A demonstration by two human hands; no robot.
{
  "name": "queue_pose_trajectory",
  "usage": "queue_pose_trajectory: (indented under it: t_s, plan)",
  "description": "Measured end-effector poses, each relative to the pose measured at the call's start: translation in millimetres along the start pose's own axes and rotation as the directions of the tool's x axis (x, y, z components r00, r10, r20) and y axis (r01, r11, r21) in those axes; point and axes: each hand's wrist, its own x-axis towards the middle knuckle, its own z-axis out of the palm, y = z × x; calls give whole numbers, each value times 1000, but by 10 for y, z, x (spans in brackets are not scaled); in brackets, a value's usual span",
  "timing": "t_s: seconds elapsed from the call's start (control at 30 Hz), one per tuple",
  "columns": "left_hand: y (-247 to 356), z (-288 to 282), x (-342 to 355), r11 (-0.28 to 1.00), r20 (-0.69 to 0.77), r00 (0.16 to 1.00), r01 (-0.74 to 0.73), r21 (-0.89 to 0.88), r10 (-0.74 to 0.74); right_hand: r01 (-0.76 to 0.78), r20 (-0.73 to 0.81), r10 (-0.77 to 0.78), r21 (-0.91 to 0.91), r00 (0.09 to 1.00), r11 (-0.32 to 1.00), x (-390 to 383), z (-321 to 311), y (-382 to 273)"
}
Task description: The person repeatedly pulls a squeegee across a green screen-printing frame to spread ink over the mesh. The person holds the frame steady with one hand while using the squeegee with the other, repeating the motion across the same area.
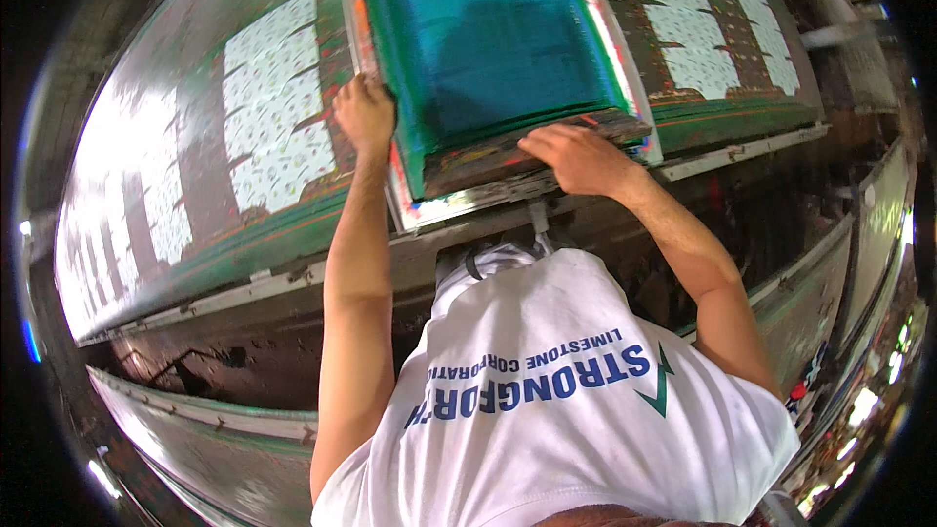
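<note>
A screen printing frame [402,197] with blue-green mesh [488,34] lies on the long table in front of me. My left hand [365,115] is closed round the frame's left side. Across the near end of the mesh, slightly tilted, lies a dark, ink-stained squeegee [478,162]. My right hand [583,158] grips its right part from above, fingers bent over the top edge; the thumb is hidden. Green ink lines the inner border of the frame, and smears of red and orange mark its sides.
Pale printed fabric pieces [276,102] lie flat on the table left of the frame, with more pieces [678,24] to its right. A metal rail [283,283] runs along the table's near edge. Another long table [224,439] stands at the lower left.
</note>
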Motion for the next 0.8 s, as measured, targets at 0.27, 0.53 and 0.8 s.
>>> queue_pose_trajectory:
  t_s: [0.27,0.53,0.8]
  plan:
    - [49,5,-45,996,18,997,81,35,-82,-300,-72,295,-88,953,950,154,166,-211]
    - [52,0,-56,996,59,994,93,10,-93,-226,-181,201,-129,963,965,122,-68,-239]
    - [33,-12,-63,994,35,995,99,-46,-97,-304,-188,272,-170,944,937,349,349,50]
